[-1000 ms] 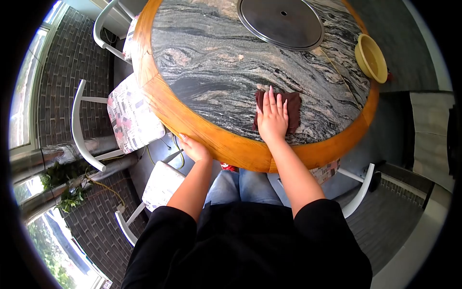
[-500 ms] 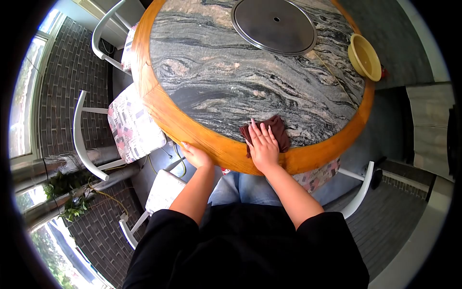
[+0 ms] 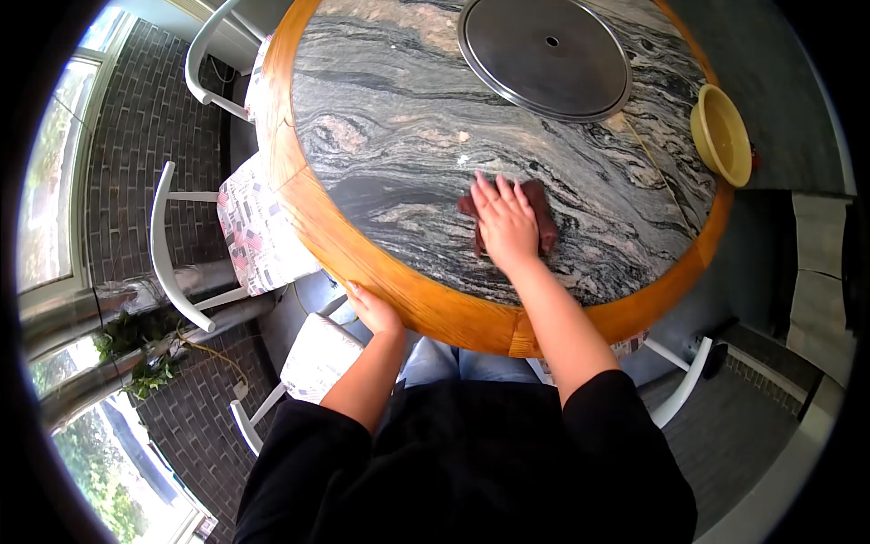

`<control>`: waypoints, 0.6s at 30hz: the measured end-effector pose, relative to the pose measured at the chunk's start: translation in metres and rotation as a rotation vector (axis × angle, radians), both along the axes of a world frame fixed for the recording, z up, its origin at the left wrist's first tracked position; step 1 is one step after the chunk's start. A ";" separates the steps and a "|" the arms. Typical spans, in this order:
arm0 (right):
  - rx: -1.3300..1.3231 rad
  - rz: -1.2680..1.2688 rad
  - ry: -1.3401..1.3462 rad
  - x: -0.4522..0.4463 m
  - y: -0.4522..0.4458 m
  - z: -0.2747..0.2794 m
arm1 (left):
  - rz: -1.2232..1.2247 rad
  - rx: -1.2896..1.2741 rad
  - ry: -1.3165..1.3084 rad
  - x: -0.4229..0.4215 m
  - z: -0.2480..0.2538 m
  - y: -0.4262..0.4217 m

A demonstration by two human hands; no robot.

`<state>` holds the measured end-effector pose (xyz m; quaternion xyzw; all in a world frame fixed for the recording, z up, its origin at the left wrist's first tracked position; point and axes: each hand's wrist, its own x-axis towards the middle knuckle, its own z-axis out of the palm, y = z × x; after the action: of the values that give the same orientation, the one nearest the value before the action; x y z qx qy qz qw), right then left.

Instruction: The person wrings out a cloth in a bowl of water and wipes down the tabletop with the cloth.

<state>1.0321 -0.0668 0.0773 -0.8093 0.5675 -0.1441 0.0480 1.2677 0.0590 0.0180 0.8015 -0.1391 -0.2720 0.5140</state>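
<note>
My right hand (image 3: 507,227) lies flat, fingers stretched, on a dark brown cloth (image 3: 546,216) spread on the grey, wavy-patterned stone tabletop (image 3: 399,118). Parts of the cloth show on both sides of the hand; the rest is hidden beneath it. At the table's near left, my left hand (image 3: 373,310) rests against the orange wooden rim (image 3: 426,313), fingers extended and no object seen in it. A round dark metal plate (image 3: 544,59) with a small hole sits farther up the tabletop.
A yellow basin (image 3: 722,136) stands at the table's right edge. White chairs with patterned seats (image 3: 258,222) surround the table, one at the near left (image 3: 317,358) and another by the right (image 3: 684,385). Windows and a dark brick wall (image 3: 154,118) line the left.
My right hand and the cloth have moved away from the near rim, farther onto the stone. My left hand stays at the rim. The view has shifted slightly.
</note>
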 end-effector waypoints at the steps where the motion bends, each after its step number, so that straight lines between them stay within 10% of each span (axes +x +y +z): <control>1: -0.006 -0.021 0.028 -0.003 -0.017 -0.004 | 0.005 0.005 -0.003 -0.001 0.002 0.000; 18: -0.167 -0.156 0.094 -0.038 -0.174 -0.016 | 0.009 0.059 -0.033 0.002 -0.002 0.004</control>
<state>0.9938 -0.2405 0.0614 -0.7697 0.6163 -0.1562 -0.0576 1.2696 0.0629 0.0159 0.8214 -0.1360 -0.2604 0.4888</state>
